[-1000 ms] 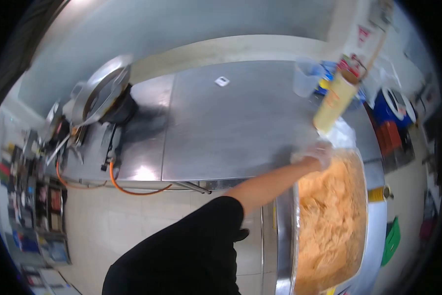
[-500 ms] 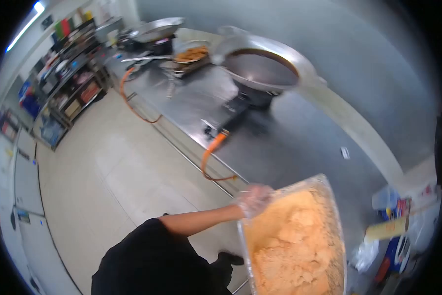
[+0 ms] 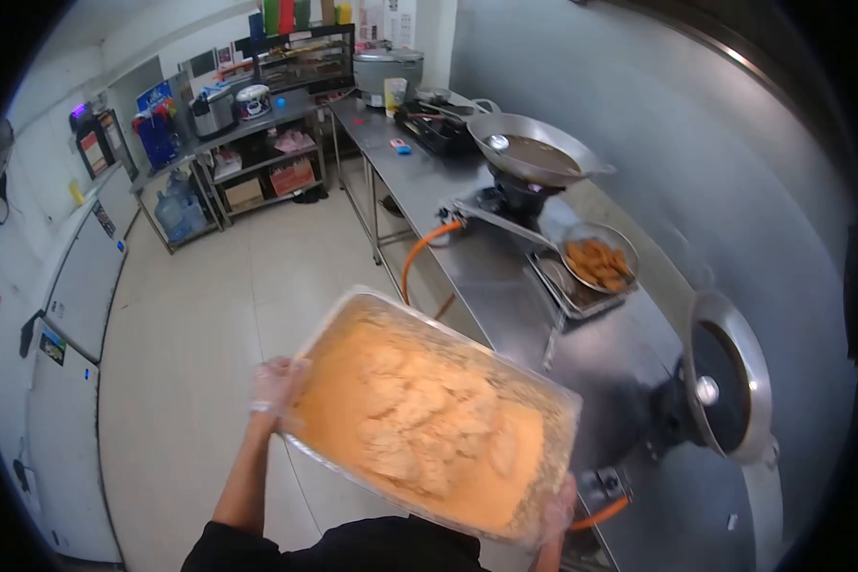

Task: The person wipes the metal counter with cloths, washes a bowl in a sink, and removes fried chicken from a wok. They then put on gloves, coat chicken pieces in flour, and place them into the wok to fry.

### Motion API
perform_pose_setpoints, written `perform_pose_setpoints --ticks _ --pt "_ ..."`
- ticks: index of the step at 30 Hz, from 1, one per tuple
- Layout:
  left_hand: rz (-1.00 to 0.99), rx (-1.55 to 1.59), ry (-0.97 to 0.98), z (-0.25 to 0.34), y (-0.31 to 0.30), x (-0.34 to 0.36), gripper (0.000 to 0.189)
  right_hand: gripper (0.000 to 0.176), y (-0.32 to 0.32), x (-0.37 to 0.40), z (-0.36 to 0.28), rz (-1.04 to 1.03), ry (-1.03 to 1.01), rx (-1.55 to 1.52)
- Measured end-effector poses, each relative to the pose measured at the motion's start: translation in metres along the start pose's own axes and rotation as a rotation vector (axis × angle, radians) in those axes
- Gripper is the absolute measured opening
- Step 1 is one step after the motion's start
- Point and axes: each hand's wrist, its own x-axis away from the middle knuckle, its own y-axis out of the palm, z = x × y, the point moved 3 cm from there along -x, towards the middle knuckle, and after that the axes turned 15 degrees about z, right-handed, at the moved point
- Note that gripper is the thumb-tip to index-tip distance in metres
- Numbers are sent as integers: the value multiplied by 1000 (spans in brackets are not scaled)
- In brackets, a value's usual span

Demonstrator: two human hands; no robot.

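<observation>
A rectangular metal tray (image 3: 331, 459) is held up in front of me, over the floor and the edge of the steel table. Orange breading powder with lumpy coated pieces (image 3: 419, 410) fills it. My left hand (image 3: 278, 386), in a clear plastic glove, grips its left end. My right hand (image 3: 558, 510), gloved too and slightly blurred, holds the near right corner. Beside the tray on the right, a strainer of fried pieces (image 3: 599, 264) rests on a small rack over the steel table (image 3: 486, 286).
One wok of dark oil (image 3: 534, 153) sits on a burner at the back, another (image 3: 720, 386) at the right. Orange gas hoses (image 3: 414, 257) hang at the table's edge. Shelves (image 3: 257, 176) stand at the back left, white freezers (image 3: 81, 276) along the left.
My view has swung left toward the room's back. The tray has moved off the table side and turned in front of me, and my right hand now shows at its corner.
</observation>
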Motion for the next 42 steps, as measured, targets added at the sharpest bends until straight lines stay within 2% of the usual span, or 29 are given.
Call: perform_pose_setpoints --ticks 2,4,5,7,8,9,12,15,16,19,21,22,24,25,28,29,30,31,32,35,36,37,39,41,42 --pt "120 -38 -35 -59 -16 -87 39 39 121 -51 -19 -142 -176 -7" --pt "205 165 -160 -19 -42 -133 35 34 253 -96 -51 -306 -358 -41" --pt "317 -1 -130 -11 -53 -168 34 31 319 -113 -73 -384 -393 -81" --pt "517 -330 -70 -7 -78 -237 33 32 430 -126 -149 -583 -132 -112" --pt "566 -295 -71 1 -83 -270 34 37 490 -138 -159 -676 -142 -258" --pt "620 -255 -65 10 -98 -237 35 43 494 -139 -142 -766 -156 -412" --pt "628 -126 -135 23 -86 -339 36 39 632 -166 -193 -781 -210 -458" --pt "577 -148 -133 16 -61 -452 35 37 710 -189 -238 -734 -241 -493" --pt "545 -193 -126 12 -55 -468 34 36 708 -194 -237 -700 -210 -460" --pt "424 -39 -95 -9 15 -604 34 35 754 -227 -242 -570 -115 -398" --pt "307 -58 -69 23 87 -671 35 35 775 -249 -239 -469 -53 -391" --pt "243 -70 -58 33 120 -698 36 35 779 -259 -236 -402 -93 -304" --pt "114 23 -22 20 173 -768 34 35 786 -275 -248 -273 -175 -134" --pt "55 70 -7 7 211 -793 33 38 783 -283 -252 -271 -47 -174" --pt "11 -383 254 -16 308 -916 28 40 812 -303 -246 -85 -96 -197" --pt "-63 -378 253 -9 331 -935 27 37 815 -299 -254 23 -161 -151" --pt "-139 -481 229 5 290 -914 28 37 785 -243 -257 45 -15 -72" --pt "-173 -539 219 26 274 -903 29 36 781 -218 -256 65 77 -20" --pt "-203 -554 243 51 287 -916 30 35 787 -214 -270 119 135 9" --pt "-344 -453 320 18 375 -978 29 37 766 -218 -344 148 368 170" --pt "-418 -389 247 27 394 -991 27 36 770 -213 -352 196 373 171" --pt "-428 -358 195 58 372 -1007 26 34 784 -203 -348 194 377 121" --pt "-519 -316 104 97 392 -1010 25 28 795 -200 -325 260 426 178" --pt "-598 -340 59 126 409 -998 28 28 795 -203 -378 330 385 75" --pt "-642 -309 49 123 419 -1001 30 28 794 -202 -392 337 393 119"
